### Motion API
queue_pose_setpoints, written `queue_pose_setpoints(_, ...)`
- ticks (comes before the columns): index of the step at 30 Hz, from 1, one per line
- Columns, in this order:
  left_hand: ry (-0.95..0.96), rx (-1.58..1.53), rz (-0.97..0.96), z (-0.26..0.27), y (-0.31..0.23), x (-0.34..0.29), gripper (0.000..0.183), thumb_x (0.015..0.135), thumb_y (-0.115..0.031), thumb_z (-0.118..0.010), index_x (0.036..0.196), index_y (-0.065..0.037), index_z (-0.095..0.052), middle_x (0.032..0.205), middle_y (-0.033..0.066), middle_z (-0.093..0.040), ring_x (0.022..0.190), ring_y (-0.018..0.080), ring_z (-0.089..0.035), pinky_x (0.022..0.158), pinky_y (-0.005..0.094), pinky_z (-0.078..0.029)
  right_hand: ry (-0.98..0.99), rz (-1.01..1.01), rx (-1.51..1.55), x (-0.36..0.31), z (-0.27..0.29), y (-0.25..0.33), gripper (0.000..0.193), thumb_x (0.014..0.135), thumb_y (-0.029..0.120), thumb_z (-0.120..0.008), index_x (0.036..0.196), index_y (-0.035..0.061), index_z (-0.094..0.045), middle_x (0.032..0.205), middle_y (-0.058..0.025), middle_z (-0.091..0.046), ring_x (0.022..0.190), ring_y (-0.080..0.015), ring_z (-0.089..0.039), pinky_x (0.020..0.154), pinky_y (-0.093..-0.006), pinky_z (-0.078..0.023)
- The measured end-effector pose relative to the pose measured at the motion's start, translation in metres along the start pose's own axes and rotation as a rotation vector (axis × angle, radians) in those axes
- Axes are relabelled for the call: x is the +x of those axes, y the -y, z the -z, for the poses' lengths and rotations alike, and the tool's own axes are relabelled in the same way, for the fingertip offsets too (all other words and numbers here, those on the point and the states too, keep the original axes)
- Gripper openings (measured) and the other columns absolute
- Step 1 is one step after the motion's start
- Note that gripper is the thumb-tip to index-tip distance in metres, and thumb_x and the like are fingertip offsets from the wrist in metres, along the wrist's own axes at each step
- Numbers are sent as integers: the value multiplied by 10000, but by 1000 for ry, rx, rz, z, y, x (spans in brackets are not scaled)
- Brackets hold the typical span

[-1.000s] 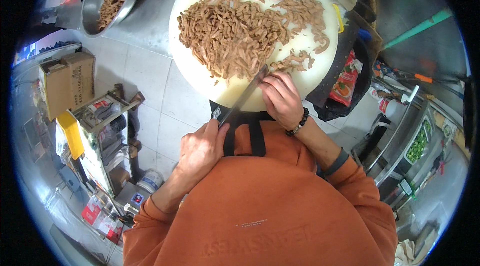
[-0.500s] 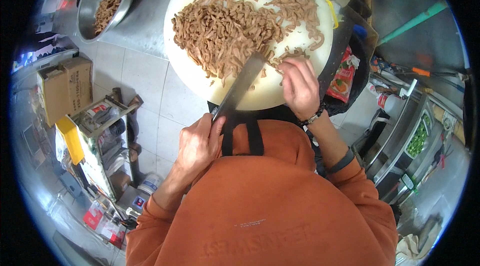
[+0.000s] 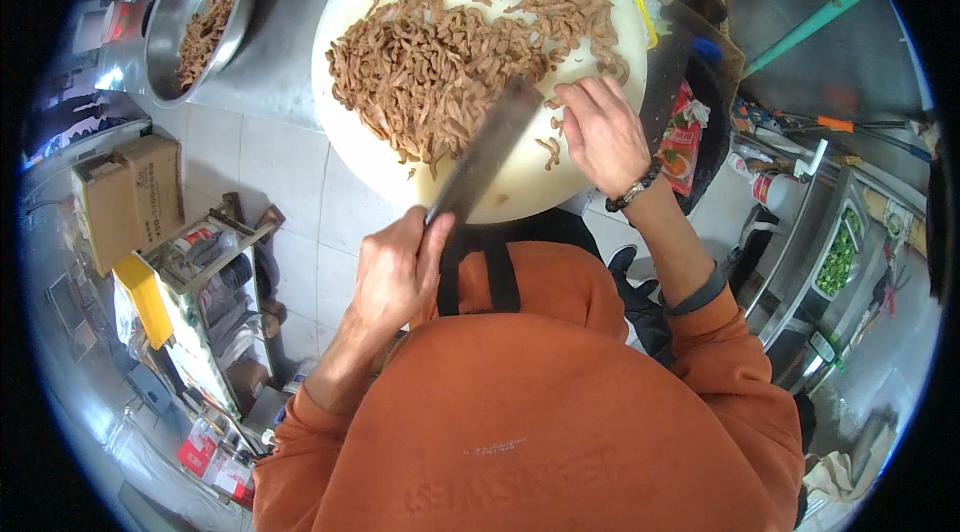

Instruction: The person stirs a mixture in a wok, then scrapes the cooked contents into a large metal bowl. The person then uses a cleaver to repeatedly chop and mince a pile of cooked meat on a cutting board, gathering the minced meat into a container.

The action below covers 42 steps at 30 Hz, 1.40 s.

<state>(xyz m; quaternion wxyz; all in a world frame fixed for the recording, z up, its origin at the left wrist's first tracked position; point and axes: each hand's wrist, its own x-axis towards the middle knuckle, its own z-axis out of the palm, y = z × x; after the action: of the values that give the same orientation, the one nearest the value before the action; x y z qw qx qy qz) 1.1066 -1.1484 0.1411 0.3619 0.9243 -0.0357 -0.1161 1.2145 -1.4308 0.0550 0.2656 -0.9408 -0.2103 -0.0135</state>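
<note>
A round white cutting board (image 3: 370, 157) carries a heap of brown cooked-looking meat strips (image 3: 420, 82), with looser strips (image 3: 570, 12) toward its far right. At the board's near left edge, my left hand (image 3: 395, 262) grips the handle of a cleaver (image 3: 490, 152). The broad blade points up and to the right, its tip beside the heap. My right hand (image 3: 603, 132) is over the right part of the board, just right of the blade tip. Its fingers are bent and close together among a few strips; whether any are pinched in them is hidden.
A steel bowl (image 3: 235, 47) with more meat strips stands on the metal counter (image 3: 285, 82) at the far left. A red packet (image 3: 680, 147) lies by a black bag right of the board. Left are a cardboard box (image 3: 135, 192) and a shelf; right, a tray of chopped greens (image 3: 838, 257).
My right hand has shifted slightly up, and the blade tip has moved a little up and right. A few strips now lie apart below the right fingers. The whole view has shifted slightly.
</note>
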Motion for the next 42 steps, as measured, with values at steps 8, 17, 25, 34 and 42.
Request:
queue_pose_setpoints(8,138,62,-90,5,23,-11,330,1052,-184,-723,817,-17,-562,639,193,-614,539,429,-609,496,465,-485,-359,29,182,-5,10,13,231,841,-79,-697,1048,-6,-765,1081,-131,-683,939,-333,-675,813,-398,-573)
queue_pose_setpoints(17,13,30,60,0,10,-6,354,1081,-200,-693,826,-3,-547,662,215,-611,565,443,-623,493,473,-468,-202,230,193,-40,-40,48,261,770,-57,-668,1024,0,-691,1071,-135,-667,993,-333,-660,883,-418,-577)
queue_pose_setpoints(25,102,121,16,9,-8,-24,269,1061,-163,-697,871,-23,-567,689,184,-658,574,408,-666,491,476,-510,-195,214,236,-43,-47,41,271,739,-85,-712,1001,-22,-688,1084,-154,-684,1013,-364,-664,915,-439,-581)
queue_pose_setpoints(34,27,81,3,-32,1,1,279,1066,-157,-686,856,-21,-562,655,201,-656,551,414,-660,491,474,-528,-195,224,264,-42,-46,41,250,768,-69,-728,1015,-41,-701,1065,-174,-711,1040,-382,-691,921,-449,-598)
queue_pose_setpoints(42,-17,-76,128,-8,3,0,292,1065,-172,-710,865,2,-587,636,211,-618,570,434,-642,506,484,-493,-371,110,148,-17,-11,13,265,861,-101,-619,1099,-49,-724,1148,-188,-720,1063,-384,-688,932,-455,-586)
